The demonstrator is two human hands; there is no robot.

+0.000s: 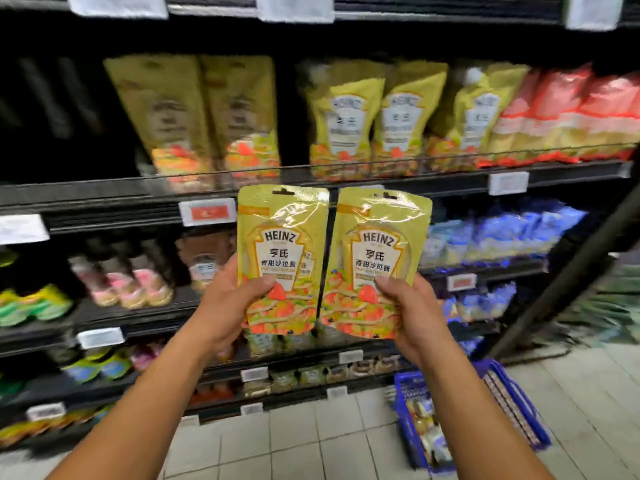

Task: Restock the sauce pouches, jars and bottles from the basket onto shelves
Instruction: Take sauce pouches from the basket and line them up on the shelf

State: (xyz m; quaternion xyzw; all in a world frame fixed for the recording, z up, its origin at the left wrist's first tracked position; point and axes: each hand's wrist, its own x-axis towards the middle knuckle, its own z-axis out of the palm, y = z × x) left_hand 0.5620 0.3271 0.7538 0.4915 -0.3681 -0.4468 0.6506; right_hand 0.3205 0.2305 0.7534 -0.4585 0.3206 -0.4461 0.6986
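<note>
My left hand grips yellow Heinz salad sauce pouches by the lower part; a second pouch peeks out behind the front one. My right hand holds another yellow Heinz pouch the same way. The pouches stand upright, side by side, in front of the shelf edge. On the shelf above stand matching yellow pouches in rows. The blue basket sits on the floor at the lower right with several items inside.
Red pouches fill the right end of the upper shelf. Lower shelves carry blue packs, pink and green packs and small jars. A dark gap lies at the upper shelf's left. White floor tiles run along the shelf base.
</note>
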